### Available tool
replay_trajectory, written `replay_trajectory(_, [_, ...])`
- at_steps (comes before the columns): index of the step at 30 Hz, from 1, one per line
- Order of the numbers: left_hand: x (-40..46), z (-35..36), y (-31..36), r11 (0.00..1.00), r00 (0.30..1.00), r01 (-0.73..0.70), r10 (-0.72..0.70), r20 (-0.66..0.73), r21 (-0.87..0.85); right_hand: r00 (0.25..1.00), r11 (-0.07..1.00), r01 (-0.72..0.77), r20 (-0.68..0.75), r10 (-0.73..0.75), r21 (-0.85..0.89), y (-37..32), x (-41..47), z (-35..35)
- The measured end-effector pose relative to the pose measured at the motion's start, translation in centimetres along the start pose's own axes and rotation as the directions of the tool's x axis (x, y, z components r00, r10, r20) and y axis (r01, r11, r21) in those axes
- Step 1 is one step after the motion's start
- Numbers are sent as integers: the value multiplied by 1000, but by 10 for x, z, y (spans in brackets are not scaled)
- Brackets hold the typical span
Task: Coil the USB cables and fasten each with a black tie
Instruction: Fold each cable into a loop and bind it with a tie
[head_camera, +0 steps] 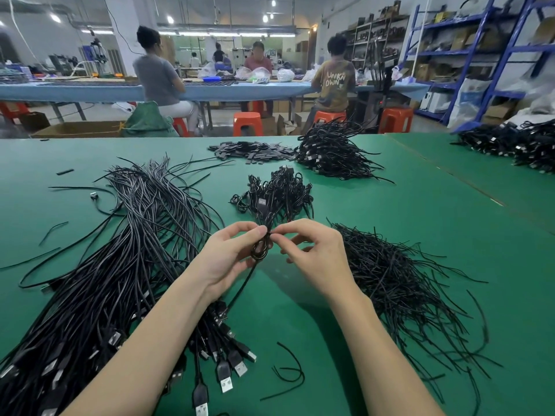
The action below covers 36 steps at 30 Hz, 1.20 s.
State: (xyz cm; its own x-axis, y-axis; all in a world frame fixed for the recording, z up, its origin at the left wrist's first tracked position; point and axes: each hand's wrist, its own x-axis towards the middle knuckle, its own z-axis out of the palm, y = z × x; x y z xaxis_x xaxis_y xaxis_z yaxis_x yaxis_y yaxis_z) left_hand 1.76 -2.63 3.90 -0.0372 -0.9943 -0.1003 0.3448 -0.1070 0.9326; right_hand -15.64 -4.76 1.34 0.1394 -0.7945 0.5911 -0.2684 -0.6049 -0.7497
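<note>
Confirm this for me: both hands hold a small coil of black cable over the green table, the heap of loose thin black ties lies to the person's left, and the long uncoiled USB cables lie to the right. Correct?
Not quite: the sides are swapped. In the head view the heap of loose thin black ties lies to the person's right, and the long uncoiled USB cables lie to the left. The rest holds: left hand and right hand hold the small coil of black cable over the green table.

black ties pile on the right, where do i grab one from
Pinch a single strand at the fanned-out near end of the black ties pile, coming from the near right with the right hand. There the strands splay apart; toward the middle they tangle.
</note>
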Motion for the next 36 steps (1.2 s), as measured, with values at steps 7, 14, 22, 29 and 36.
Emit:
replay_trajectory(7, [5, -2, 1, 965, 978, -203, 209, -20, 166, 876, 783, -483, 197, 441, 393, -6, 9, 2])
replay_trajectory(14, [66, 5, 17, 830, 947, -249, 316, -55, 499, 737, 502, -563, 124, 665, 657, -3, 10, 15])
replay_trajectory(22, [156, 22, 36, 555, 906, -37, 370, -207, 831, 806, 764, -580, 64, 588, 283, 6, 1, 31])
replay_trajectory(29, [130, 7, 39, 365, 906, -56, 411, -106, 929, 814, 779, -578, 110, 570, 242, 7, 0, 30])
replay_trajectory(36, [30, -9, 11, 628, 896, -228, 434, -92, 744, 846, 841, -532, 102, 523, 101, 3, -4, 31])
